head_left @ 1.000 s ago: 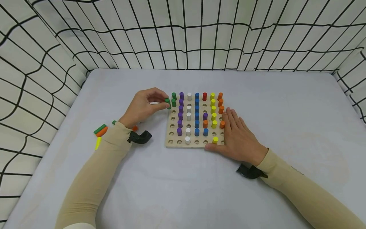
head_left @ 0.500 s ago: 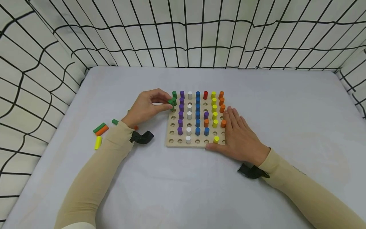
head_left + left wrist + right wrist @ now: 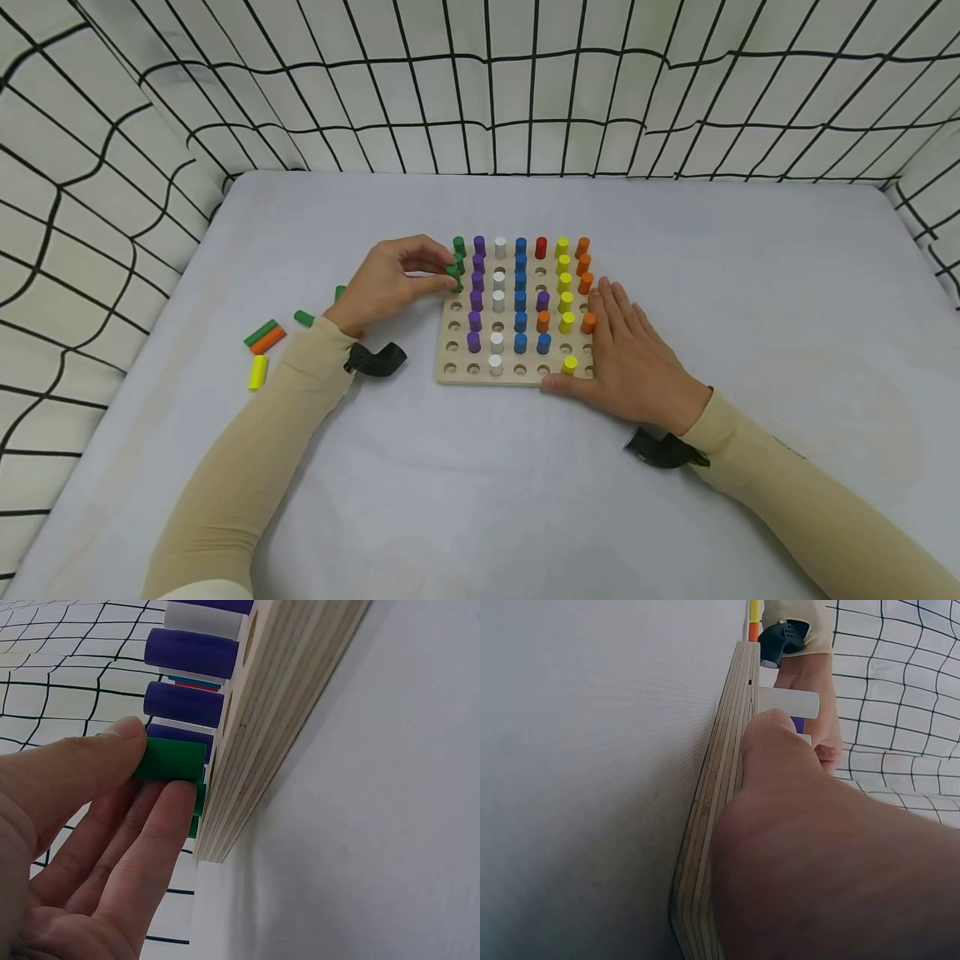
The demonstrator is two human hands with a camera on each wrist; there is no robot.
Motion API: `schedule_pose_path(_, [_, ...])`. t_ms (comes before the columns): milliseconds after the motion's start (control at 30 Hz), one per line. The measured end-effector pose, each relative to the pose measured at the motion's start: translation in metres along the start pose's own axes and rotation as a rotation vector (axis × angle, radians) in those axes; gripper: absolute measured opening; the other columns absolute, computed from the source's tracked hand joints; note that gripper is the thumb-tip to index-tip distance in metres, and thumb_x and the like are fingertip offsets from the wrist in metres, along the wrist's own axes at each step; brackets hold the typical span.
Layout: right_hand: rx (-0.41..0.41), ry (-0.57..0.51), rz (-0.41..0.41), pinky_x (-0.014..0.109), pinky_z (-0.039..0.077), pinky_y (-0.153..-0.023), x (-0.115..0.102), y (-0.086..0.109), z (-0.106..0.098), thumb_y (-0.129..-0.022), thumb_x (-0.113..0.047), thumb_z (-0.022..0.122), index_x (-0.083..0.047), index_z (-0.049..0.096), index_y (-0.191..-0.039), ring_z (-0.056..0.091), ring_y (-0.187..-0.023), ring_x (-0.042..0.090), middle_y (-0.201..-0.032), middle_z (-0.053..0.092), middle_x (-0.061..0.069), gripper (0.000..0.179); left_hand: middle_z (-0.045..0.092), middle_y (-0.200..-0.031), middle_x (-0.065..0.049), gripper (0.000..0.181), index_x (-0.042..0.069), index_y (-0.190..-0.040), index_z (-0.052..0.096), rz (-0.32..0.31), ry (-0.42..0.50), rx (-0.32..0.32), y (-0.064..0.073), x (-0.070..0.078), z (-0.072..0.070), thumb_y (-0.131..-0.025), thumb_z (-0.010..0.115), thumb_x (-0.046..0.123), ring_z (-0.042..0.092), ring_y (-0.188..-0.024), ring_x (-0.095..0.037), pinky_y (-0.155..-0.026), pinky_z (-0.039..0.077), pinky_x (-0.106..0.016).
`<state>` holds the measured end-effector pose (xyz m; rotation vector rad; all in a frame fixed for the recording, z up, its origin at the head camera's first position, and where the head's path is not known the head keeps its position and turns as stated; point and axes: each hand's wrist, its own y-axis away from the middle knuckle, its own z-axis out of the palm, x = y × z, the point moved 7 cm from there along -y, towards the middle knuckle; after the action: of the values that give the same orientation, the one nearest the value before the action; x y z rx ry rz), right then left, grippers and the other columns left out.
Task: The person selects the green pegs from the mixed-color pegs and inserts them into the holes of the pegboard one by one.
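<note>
A green peg (image 3: 453, 272) is pinched between the thumb and fingers of my left hand (image 3: 390, 282), at the third hole of the board's leftmost column. In the left wrist view the green peg (image 3: 174, 760) lies with its end right at the board's face. The wooden pegboard (image 3: 465, 381) holds columns of upright green, purple, white, blue, yellow and orange pegs, plus one red. My right hand (image 3: 637, 362) rests with straight fingers along the board's right side, covering some holes. Its thumb (image 3: 772, 746) lies at the board's front edge.
Loose pegs lie on the white table left of the board: a yellow peg (image 3: 258, 372), an orange peg (image 3: 267, 340) beside a green one, and another green peg (image 3: 303, 318). More are partly behind my left wrist. Black wire mesh (image 3: 510, 125) borders the table's back and sides.
My left hand has carried the green peg slightly right, from beside the board's left edge onto the third hole of the leftmost column. My right hand stays in place on the board.
</note>
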<state>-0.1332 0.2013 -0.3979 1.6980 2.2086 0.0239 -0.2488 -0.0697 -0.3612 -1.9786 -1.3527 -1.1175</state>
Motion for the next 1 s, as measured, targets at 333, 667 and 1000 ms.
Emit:
schedule_pose_path(333, [0.01, 0.002, -0.003, 0.062, 0.011, -0.131, -0.0008, 0.0005, -0.0011, -0.082, -0.089, 0.054, 0.002, -0.007, -0.163, -0.003, -0.164, 0.042, -0.174, -0.009, 0.022, 0.136, 0.075, -0.115, -0.006, 0.026, 0.014, -0.113, 0.072, 0.01, -0.012, -0.002, 0.0013, 0.0027, 0.0011, -0.09, 0.082, 0.016, 0.072, -0.109, -0.018, -0.103, 0.054, -0.038])
schedule_pose_path(667, [0.012, 0.001, -0.005, 0.063, 0.012, -0.131, -0.0014, 0.0003, -0.0023, -0.082, -0.087, 0.055, 0.003, -0.006, -0.163, -0.003, -0.164, 0.042, -0.174, -0.008, 0.023, 0.136, 0.075, -0.114, -0.005, 0.025, 0.014, -0.112, 0.072, 0.009, -0.003, -0.016, 0.0026, 0.0026, 0.0008, -0.089, 0.082, 0.015, 0.072, -0.108, -0.017, -0.101, 0.054, -0.035])
schedule_pose_path(1000, [0.009, -0.009, -0.008, 0.063, 0.011, -0.131, -0.001, 0.0008, -0.0011, -0.083, -0.088, 0.054, 0.003, -0.007, -0.163, -0.003, -0.164, 0.042, -0.174, -0.008, 0.023, 0.136, 0.076, -0.115, -0.004, 0.026, 0.014, -0.112, 0.073, 0.009, -0.003, -0.014, 0.0019, 0.0001, -0.0012, -0.088, 0.083, 0.017, 0.072, -0.109, -0.015, -0.1, 0.053, -0.033])
